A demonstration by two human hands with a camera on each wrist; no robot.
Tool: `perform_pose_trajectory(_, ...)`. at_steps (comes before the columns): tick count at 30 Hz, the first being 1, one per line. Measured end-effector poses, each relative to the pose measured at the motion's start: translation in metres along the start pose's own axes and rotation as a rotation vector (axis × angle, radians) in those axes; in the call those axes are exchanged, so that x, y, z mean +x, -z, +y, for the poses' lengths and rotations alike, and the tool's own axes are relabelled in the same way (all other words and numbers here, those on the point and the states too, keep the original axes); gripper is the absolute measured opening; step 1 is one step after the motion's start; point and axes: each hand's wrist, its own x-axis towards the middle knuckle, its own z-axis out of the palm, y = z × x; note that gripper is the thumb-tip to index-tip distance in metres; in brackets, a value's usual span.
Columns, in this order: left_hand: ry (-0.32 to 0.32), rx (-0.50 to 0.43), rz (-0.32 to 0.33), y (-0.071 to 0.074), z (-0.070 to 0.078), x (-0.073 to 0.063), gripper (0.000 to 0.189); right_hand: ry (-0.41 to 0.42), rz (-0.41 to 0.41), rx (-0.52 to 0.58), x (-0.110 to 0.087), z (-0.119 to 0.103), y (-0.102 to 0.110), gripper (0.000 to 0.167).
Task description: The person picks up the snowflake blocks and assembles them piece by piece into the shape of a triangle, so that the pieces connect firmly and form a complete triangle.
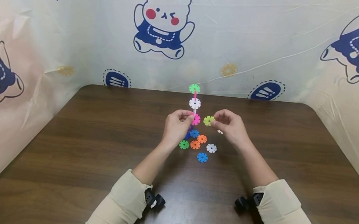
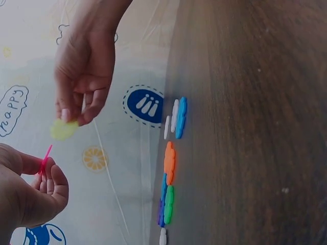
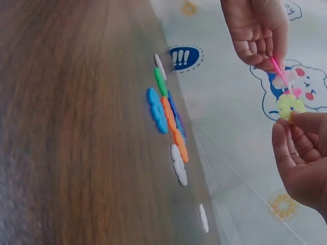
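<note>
Head view: left hand (image 1: pixel 177 128) pinches a bright pink notched plastic disc (image 1: pixel 196 120), bottom of a slim chain of white, pink and green discs (image 1: pixel 195 103). Chain rises past far edge of the brown wood-grain table (image 1: pixel 92 176), overlapping the pale printed sheet (image 1: pixel 229 29) behind. Right hand (image 1: pixel 231 126) pinches a yellow-green notched plastic disc (image 1: pixel 208 121); narrow gap between it and the pink one. Loose blue, orange, green, purple and white notched discs (image 1: pixel 202 139) lie just below the hands, some touching, well apart from both side edges. Wide wood stretch between them and the near edge.

Left wrist view: pink disc edge-on in left fingertips, yellow-green one near, not touching. Loose discs sit lower, flat on the wood.

Right wrist view: yellow-green disc overlaps the chain's line; can't tell contact from here. Lone white disc (image 3: pixel 204 218) lies apart from the others.
</note>
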Motion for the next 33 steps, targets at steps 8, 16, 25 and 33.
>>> perform_pose_trajectory(8,-0.007,-0.005,-0.007,0.000,-0.002,0.000,0.018,0.053,0.010,0.038,-0.003,-0.006,-0.004,0.014)
perform_pose_trajectory(16,0.011,-0.017,-0.024,-0.002,-0.003,0.001,0.019,0.095,0.018,0.007,-0.003,-0.005,-0.006,0.011)
perform_pose_trajectory(25,0.022,-0.046,0.010,-0.005,-0.001,-0.001,0.017,0.122,0.022,0.033,-0.003,-0.004,-0.011,0.011)
perform_pose_trajectory(33,0.010,-0.021,0.080,-0.008,-0.005,-0.003,0.015,0.143,0.049,0.039,-0.007,-0.013,-0.018,0.009)
